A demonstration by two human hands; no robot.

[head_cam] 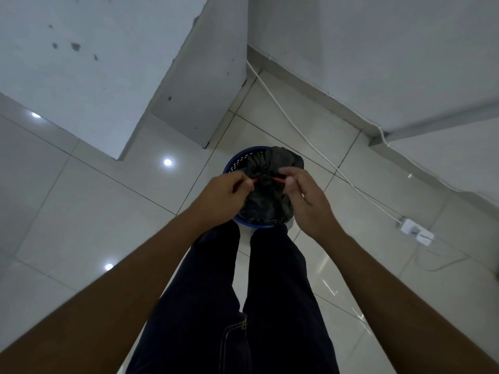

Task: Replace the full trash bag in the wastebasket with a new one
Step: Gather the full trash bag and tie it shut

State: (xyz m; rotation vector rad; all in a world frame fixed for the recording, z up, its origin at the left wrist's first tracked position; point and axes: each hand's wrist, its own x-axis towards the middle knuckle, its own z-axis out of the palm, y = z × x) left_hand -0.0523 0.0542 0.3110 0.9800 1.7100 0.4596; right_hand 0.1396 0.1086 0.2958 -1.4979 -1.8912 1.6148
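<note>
Black trash bag sits in the blue wastebasket while left hand and right hand each pinch its red drawstring, cinching; next, probably knot and lift.

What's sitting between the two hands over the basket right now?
In the head view, the gathered neck of the black trash bag lies between the left hand and right hand, each pinching a red drawstring end, above the blue wastebasket.
</note>
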